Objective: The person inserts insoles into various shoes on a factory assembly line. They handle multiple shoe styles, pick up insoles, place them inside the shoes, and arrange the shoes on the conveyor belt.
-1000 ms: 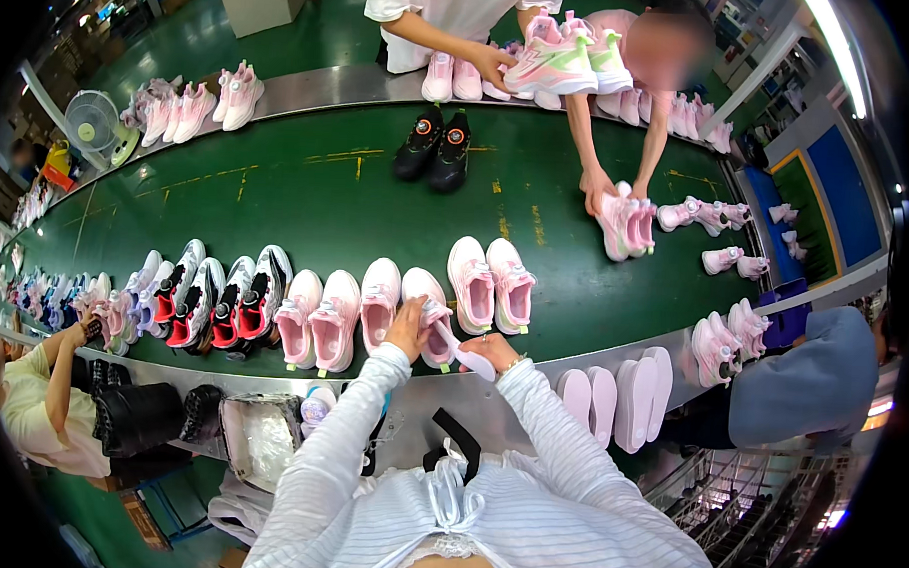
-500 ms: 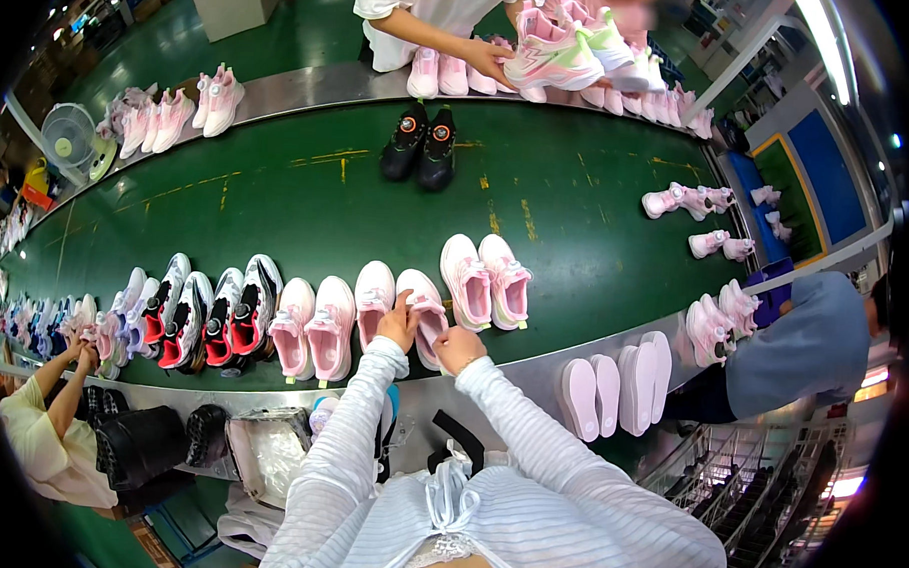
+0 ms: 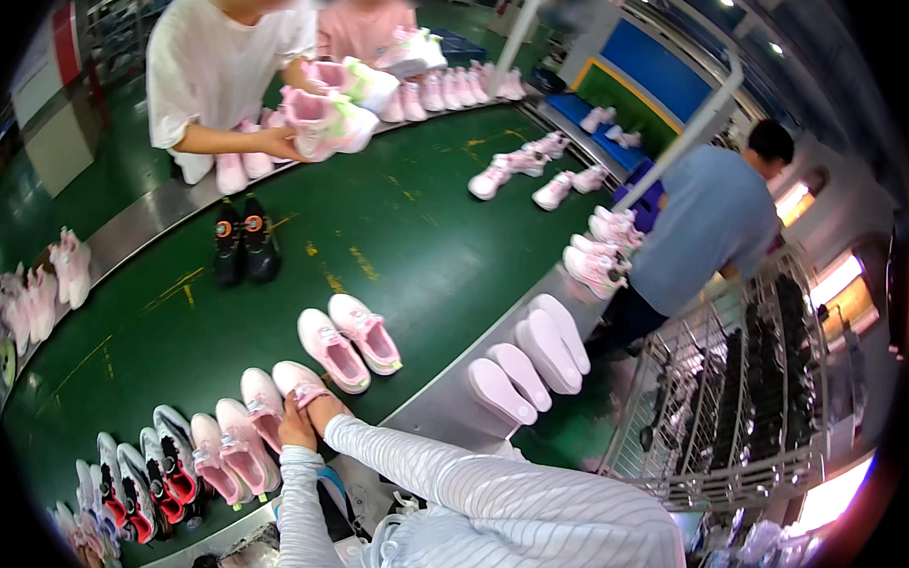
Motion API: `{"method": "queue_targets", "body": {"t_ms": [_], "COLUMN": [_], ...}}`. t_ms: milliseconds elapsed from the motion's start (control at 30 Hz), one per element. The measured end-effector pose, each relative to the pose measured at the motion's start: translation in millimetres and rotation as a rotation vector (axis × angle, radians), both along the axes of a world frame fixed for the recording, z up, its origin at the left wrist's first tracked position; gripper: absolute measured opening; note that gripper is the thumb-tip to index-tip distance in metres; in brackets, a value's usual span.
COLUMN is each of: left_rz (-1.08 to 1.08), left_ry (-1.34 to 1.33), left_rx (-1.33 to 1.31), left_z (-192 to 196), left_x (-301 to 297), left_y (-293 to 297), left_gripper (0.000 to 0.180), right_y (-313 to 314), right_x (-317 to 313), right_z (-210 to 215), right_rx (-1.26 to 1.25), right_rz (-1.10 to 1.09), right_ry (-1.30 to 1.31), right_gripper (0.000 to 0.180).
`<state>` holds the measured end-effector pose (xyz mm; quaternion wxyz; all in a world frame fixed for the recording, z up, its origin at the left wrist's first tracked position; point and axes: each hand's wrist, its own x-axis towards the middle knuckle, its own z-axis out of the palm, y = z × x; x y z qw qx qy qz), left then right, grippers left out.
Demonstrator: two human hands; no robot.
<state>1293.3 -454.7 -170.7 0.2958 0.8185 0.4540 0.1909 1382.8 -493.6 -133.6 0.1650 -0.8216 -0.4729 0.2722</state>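
Observation:
A pale pink sneaker (image 3: 296,379) lies on the green belt, toe pointing away from me. Gripping its near left edge is my left hand (image 3: 297,428), fingers bent against the upper. My right hand (image 3: 324,412) is at the opening of that same shoe, with its fingers hidden inside or behind the collar. Just left stands a matching pink sneaker (image 3: 260,392). Beyond my hands, to the right, sits another pair of pink sneakers (image 3: 332,352).
White insoles (image 3: 501,388) lie on the metal ledge at right. Black shoes (image 3: 243,247) stand mid-belt. Grey, black and red sneakers (image 3: 137,488) line the left. Across the belt, a person in white (image 3: 226,76) holds pink shoes. A person in blue (image 3: 702,223) stands right, near a wire rack (image 3: 721,383).
My view has swung to the right, so the belt appears tilted. My right hand has moved from beside the sneaker to its opening. The left hand stays at the shoe.

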Motion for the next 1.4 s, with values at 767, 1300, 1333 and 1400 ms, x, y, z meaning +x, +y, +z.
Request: {"method": "queue_targets", "body": {"t_ms": [767,1300,1333,1400], "left_rz": [0.052,-0.134,-0.152,-0.171], "left_ry": [-0.17,0.482,0.477,0.478], "left_rx": [-0.138,-0.01,-0.015,-0.03], "left_z": [5,18,21,20], "left_x": [8,54,54,50], "left_y": [-22,-51,-45,-35], "left_gripper": [0.033,0.029,0.029,0.028], "right_y": [-29,376,386,399], "right_x": [14,254,252,232], "right_z": [-71,46,35,33], "right_rx": [0.101,-0.204,-0.198,-0.268], "right_rz": [0.351,0.492,0.576,0.57], "right_ry": [-0.26,-0.147,-0.193,-0.133], "right_gripper": [0.029,0.081,0.082,0.073]}}
